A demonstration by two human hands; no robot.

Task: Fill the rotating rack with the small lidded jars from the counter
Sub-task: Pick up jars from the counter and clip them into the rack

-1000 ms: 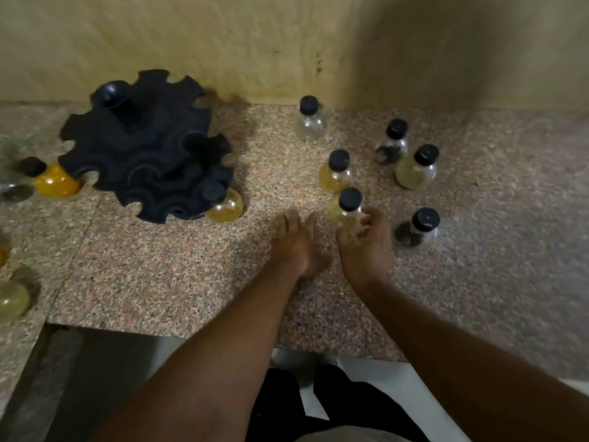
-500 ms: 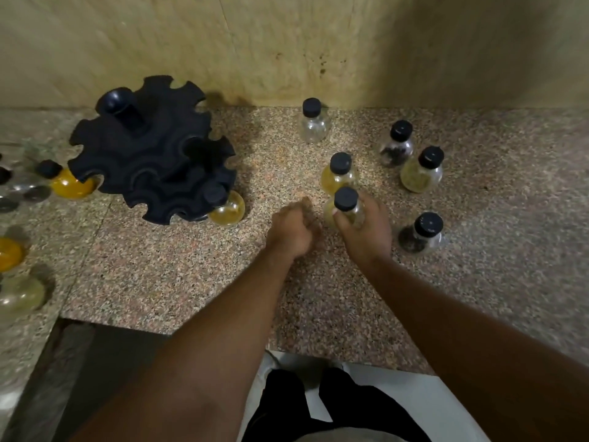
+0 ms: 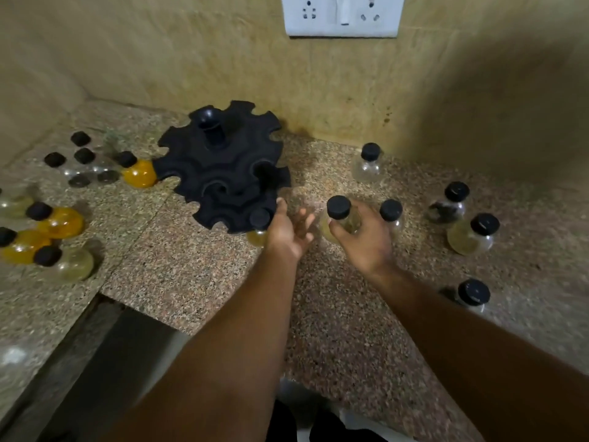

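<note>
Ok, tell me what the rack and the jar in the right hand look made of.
Rack: matte black, likely moulded plastic, with no shine. Jar in the right hand: clear body, glass or plastic, with yellowish contents showing through; its black lid looks like matte plastic.

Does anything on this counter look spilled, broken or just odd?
Nothing looks spilled or broken. The black rack is nearly empty, with one jar in a low slot, while lidded jars sit scattered on both sides. The right hand holds a yellowish jar.
</note>
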